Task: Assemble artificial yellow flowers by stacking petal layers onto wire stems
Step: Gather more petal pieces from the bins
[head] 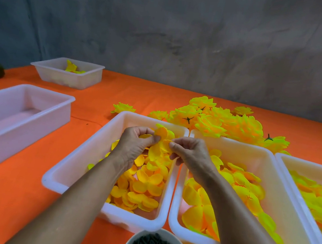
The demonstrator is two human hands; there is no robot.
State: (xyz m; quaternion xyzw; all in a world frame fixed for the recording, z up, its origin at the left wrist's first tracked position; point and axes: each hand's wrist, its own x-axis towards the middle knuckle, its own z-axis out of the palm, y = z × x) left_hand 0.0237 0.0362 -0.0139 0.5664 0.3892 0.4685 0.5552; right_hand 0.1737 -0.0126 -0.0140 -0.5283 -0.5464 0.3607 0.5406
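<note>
Pinching a petal layer (160, 144) between both hands, long axis upright.

Your hands are holding yellow petal layer (160, 142) above tray (82, 159), petals cupped, fanning upward. Loose small petals (141, 188) are lying heaped in it. Finished flowers (222, 123) are piling behind trays.

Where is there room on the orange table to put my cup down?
Bare orange cloth lies between the far small tub, the empty tub and the petal tub, and at the near left corner. The right is crowded with tubs and finished flowers.
</note>
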